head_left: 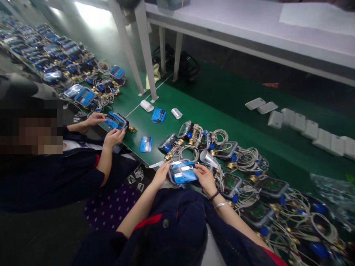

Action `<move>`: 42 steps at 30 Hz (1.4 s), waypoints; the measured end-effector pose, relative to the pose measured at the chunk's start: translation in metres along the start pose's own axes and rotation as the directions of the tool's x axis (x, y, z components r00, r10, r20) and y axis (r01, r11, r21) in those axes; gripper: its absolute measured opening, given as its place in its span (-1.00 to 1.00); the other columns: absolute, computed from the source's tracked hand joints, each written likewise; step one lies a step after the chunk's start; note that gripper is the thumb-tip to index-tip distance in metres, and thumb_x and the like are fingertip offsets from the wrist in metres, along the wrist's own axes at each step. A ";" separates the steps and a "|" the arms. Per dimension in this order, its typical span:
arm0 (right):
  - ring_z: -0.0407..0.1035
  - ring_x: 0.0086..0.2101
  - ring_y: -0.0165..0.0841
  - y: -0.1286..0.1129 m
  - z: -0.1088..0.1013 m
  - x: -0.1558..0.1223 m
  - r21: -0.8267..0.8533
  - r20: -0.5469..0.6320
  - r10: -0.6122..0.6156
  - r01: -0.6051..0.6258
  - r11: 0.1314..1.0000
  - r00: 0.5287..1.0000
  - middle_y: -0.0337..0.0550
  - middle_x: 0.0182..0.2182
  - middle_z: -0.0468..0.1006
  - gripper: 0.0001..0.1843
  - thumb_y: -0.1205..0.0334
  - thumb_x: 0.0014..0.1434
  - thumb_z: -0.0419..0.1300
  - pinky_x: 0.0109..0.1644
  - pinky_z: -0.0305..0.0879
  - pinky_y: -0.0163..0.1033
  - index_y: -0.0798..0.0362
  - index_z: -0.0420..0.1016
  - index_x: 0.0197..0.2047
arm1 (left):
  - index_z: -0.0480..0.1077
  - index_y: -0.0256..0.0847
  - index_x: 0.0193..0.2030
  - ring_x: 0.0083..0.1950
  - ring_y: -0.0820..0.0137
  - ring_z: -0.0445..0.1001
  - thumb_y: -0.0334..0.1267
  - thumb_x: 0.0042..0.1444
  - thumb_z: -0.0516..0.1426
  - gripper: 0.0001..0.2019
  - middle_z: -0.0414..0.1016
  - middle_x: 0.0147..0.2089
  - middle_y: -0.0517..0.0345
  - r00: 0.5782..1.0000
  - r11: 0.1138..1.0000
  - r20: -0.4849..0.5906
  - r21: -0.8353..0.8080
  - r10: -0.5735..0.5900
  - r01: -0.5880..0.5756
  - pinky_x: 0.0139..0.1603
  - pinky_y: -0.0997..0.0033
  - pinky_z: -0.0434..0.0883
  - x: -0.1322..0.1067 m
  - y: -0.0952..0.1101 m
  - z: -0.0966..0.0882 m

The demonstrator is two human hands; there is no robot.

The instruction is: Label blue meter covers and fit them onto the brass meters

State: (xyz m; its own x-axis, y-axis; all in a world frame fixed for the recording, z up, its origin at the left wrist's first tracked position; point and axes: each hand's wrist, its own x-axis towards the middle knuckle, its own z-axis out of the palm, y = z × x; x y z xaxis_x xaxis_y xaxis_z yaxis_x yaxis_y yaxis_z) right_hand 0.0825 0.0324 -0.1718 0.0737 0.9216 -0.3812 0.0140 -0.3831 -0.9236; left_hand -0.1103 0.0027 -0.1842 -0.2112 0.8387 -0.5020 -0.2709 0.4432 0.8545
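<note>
A blue face label (pixel 183 173) with pale windows lies over the front of a meter (pixel 172 181), whose clear-rimmed casing shows around it. My left hand (pixel 161 175) grips the left edge of that meter, thumb on top. From the other side, my right hand (pixel 205 178) pinches the label's right edge; its fingertips partly hide the corner. Just behind my right hand lies a curled clear plastic film (pixel 208 159). A loose blue label (pixel 145 144) rests on the green bench to the left, and a stack of similar labels (pixel 158 115) sits farther back.
Several meters with coiled grey cables (pixel 249 159) and brass fittings crowd the bench rightward. On my left a co-worker's hands (pixel 113 137) hold another blue-faced meter (pixel 116 121). Metal legs (pixel 148 55) stand behind. White covers (pixel 299 122) line the far right.
</note>
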 end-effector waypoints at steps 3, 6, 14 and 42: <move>0.20 -0.67 -0.45 0.000 0.003 0.002 -0.014 0.021 0.022 -0.022 1.000 1.000 -0.27 -0.71 0.44 -0.53 -0.04 -0.34 0.35 -0.58 0.11 -0.33 0.11 0.47 -0.39 | 0.52 -0.18 -0.13 0.15 0.24 0.34 -0.35 0.09 0.10 -0.76 0.50 0.01 0.06 1.000 1.000 0.017 -0.010 -0.021 0.021 0.27 0.24 0.12 0.004 -0.002 -0.002; 0.20 -0.66 -0.45 0.000 0.006 0.003 -0.030 0.035 0.032 -0.031 0.999 0.999 -0.27 -0.70 0.44 -0.54 -0.03 -0.33 0.35 -0.58 0.11 -0.33 0.12 0.47 -0.38 | 0.52 -0.17 -0.13 0.13 0.23 0.35 -0.33 0.11 0.09 -0.76 0.50 0.01 0.06 0.999 0.999 0.024 -0.014 -0.035 0.036 0.25 0.22 0.16 0.005 -0.006 -0.003; 0.15 -0.66 -0.47 0.004 0.007 0.006 -0.075 0.048 0.023 -0.020 0.997 0.999 -0.29 -0.72 0.41 -0.60 0.04 -0.27 0.30 -0.57 0.04 -0.34 0.14 0.47 -0.37 | 0.51 -0.16 -0.09 0.15 0.20 0.33 -0.29 0.13 0.06 -0.74 0.47 0.06 0.07 0.998 0.999 0.033 0.013 -0.050 0.050 0.24 0.18 0.16 0.004 -0.007 -0.004; 0.15 -0.65 -0.47 0.020 0.006 0.007 -0.227 0.021 -0.140 0.141 0.964 0.990 -0.32 -0.71 0.36 -0.63 0.09 -0.10 0.20 -0.58 0.07 -0.36 0.15 0.47 -0.25 | 0.40 -0.31 0.05 0.12 0.24 0.38 -0.25 0.08 0.08 -0.61 0.44 0.10 -0.02 0.993 0.925 0.103 0.368 0.058 -0.092 0.22 0.21 0.22 0.007 -0.007 -0.006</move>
State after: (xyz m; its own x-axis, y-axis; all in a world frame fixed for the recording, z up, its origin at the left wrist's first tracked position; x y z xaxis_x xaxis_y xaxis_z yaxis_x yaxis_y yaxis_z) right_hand 0.0772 0.0310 -0.1934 0.0501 0.9671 -0.2494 0.2499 -0.2539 -0.9344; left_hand -0.1156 0.0042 -0.1943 -0.1289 0.8911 -0.4352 0.1142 0.4493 0.8861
